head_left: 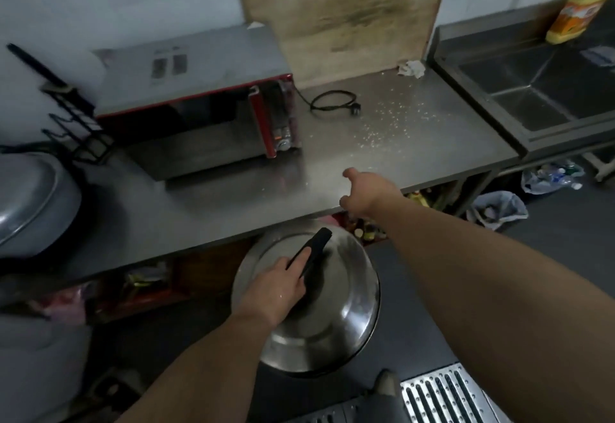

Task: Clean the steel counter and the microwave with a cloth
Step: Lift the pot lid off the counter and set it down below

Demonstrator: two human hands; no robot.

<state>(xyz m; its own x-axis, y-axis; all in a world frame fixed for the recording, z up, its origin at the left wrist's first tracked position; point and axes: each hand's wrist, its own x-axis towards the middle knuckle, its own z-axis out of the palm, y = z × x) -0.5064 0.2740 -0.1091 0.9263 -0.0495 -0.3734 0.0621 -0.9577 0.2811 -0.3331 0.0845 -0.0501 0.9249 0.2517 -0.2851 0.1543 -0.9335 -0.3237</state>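
Observation:
The steel counter (416,143) runs across the middle, with white crumbs (392,120) scattered on its right half. A red and black microwave (206,116) stands on it at the left, its door hanging open. My left hand (276,289) grips the black handle of a large steel pot lid (332,316), held below the counter's front edge. My right hand (366,193) hovers at the counter's front edge, fingers loosely curled and holding nothing. A crumpled white cloth (412,69) lies at the back of the counter.
A big wooden board (342,13) leans on the wall behind the counter. The microwave's power cord (332,105) lies coiled beside it. A steel sink (532,90) with a yellow bottle (575,10) is at the right. A wire rack (73,123) and grey pan (30,196) stand left.

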